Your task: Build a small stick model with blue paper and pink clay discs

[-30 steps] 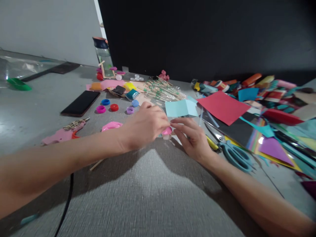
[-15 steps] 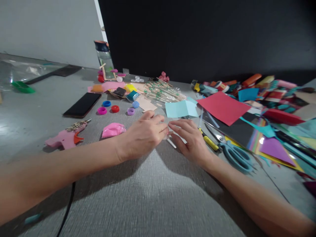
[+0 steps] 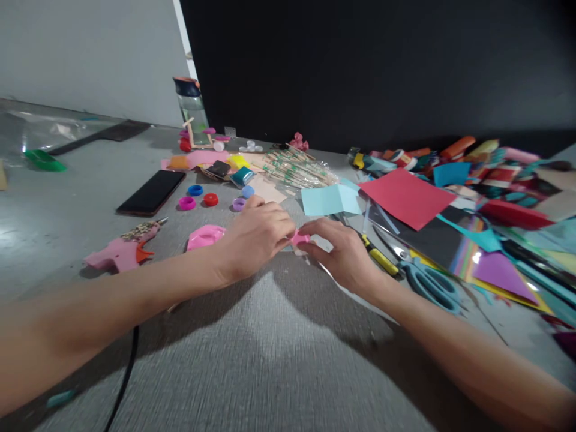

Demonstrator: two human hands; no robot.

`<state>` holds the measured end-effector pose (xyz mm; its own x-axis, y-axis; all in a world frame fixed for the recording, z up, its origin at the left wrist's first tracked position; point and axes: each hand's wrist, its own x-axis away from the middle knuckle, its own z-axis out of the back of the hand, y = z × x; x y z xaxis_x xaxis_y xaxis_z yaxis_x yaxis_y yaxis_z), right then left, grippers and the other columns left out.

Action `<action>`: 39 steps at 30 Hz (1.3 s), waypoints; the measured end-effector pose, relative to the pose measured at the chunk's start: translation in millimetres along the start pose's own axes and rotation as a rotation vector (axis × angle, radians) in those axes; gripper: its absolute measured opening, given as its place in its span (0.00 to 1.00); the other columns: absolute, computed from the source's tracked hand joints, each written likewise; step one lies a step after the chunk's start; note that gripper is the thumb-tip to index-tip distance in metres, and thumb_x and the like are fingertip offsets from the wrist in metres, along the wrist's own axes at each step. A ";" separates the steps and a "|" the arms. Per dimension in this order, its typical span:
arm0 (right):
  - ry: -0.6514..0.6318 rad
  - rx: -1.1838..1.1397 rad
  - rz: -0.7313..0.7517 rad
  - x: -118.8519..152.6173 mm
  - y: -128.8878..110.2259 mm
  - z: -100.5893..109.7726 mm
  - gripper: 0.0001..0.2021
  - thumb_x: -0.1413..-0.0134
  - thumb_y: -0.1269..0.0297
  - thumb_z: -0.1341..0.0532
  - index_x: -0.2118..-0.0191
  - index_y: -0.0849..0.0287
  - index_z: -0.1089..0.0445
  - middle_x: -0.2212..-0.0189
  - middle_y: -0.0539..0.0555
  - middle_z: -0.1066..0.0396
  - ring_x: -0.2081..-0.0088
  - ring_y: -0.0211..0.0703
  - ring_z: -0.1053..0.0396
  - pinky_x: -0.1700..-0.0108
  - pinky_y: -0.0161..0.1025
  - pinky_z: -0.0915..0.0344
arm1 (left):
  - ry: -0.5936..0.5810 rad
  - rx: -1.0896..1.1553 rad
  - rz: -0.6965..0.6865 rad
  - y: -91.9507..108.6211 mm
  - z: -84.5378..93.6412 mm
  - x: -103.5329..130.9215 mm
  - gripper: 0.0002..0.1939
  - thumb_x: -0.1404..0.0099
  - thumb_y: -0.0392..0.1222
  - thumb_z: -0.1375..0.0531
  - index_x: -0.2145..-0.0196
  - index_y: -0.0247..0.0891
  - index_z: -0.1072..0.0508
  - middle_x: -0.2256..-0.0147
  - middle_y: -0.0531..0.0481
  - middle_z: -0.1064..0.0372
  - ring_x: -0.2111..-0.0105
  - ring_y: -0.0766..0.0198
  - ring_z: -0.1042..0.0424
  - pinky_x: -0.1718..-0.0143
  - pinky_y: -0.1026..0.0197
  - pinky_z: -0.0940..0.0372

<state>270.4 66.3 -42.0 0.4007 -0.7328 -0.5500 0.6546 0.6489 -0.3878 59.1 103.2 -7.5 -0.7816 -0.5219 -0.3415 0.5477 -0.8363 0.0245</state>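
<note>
Small pink piece (image 3: 300,237) between left hand (image 3: 256,239) and right hand (image 3: 345,251), pinched by both, short of table (image 3: 270,366)'s far edge; long axis unclear.

On the grey desk (image 3: 252,372) are one left hand (image 3: 258,240) and one right hand (image 3: 348,252), with one small pink piece (image 3: 300,238) between them. Toward the left edge are one black phone (image 3: 150,192) and one pink glue gun with an orange trigger (image 3: 121,252). Four round plastic caps count one blue (image 3: 195,190), one magenta (image 3: 187,203), one red (image 3: 210,199) and one purple (image 3: 239,204). Toward the far edge stands one clear bottle with a dark blue lid (image 3: 192,108). Toward the right edge lie one red paper sheet (image 3: 407,197), one pair of blue-handled scissors (image 3: 429,282) and one yellow-and-black cutter (image 3: 381,258). The wooden sticks in the bundle (image 3: 297,167) overlap too much to count.
</note>
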 end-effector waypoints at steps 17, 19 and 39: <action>0.035 -0.020 0.012 9.4 4.0 -4.4 0.09 0.34 0.65 0.37 0.51 0.56 0.28 0.55 0.57 0.22 0.53 0.48 0.24 0.50 0.49 0.29 | 0.000 -0.025 -0.013 -1.5 1.8 -1.1 0.10 0.28 0.41 0.41 0.66 0.36 0.24 0.63 0.45 0.24 0.57 0.53 0.28 0.55 0.49 0.47; 0.052 -0.011 -0.010 11.0 3.5 -3.5 0.11 0.34 0.64 0.38 0.48 0.57 0.29 0.54 0.58 0.22 0.53 0.49 0.24 0.51 0.49 0.28 | 0.002 -0.021 -0.018 -2.2 2.2 -0.8 0.11 0.28 0.43 0.41 0.67 0.36 0.25 0.64 0.45 0.25 0.58 0.54 0.28 0.55 0.50 0.47; 0.100 0.013 0.090 10.6 7.3 1.2 0.06 0.33 0.66 0.39 0.53 0.56 0.25 0.52 0.59 0.23 0.50 0.48 0.26 0.49 0.50 0.29 | 0.002 0.111 -0.045 -5.8 7.8 2.3 0.06 0.30 0.42 0.38 0.59 0.38 0.23 0.57 0.46 0.23 0.51 0.53 0.28 0.51 0.50 0.48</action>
<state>280.3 63.0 -49.8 0.3926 -0.6475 -0.6531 0.6276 0.7077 -0.3244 51.8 105.6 -1.1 -0.8038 -0.4832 -0.3469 0.4756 -0.8724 0.1131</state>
